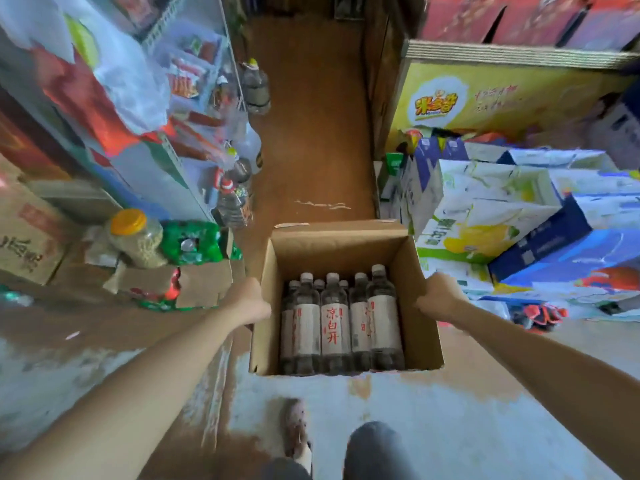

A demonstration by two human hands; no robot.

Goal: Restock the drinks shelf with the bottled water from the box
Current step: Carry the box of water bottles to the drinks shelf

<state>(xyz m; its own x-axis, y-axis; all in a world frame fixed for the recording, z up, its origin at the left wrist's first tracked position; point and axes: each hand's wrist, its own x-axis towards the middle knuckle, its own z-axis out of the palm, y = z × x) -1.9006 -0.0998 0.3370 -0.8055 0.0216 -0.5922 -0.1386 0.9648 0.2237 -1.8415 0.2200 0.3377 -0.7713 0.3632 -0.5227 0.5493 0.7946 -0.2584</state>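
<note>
An open cardboard box [346, 251] is held over the floor in a narrow shop aisle, its flaps folded out, and inside it stand clear water bottles [334, 323] with pale caps and white labels printed in red characters, packed upright in a tight cluster against the near wall, while the far half of the box shows bare cardboard. The left hand [251, 303] grips the box's left wall at the rim, its fingers curled out of sight round the cardboard; the right hand [438, 297] grips the right wall the same way, fingers clenched on the edge. To the far left rises a shelf [166, 157] crowded with red and white packets, blurred by motion. Below it sit a jar with an orange lid [136, 237], a green shrink-wrapped pack [194, 242] and a torn carton [194, 282], just beside the box's left side. Large water jugs [254, 86] stand on the brown floor [311, 133] along the shelf's foot, narrowing the passage ahead. To the right, stacked white, blue and yellow cartons [502, 216] lean close against the box's right side, with a yellow display case [485, 102] behind them. At the bottom a shoe [294, 429] and a dark trouser knee [375, 448] show on the pale worn floor.
</note>
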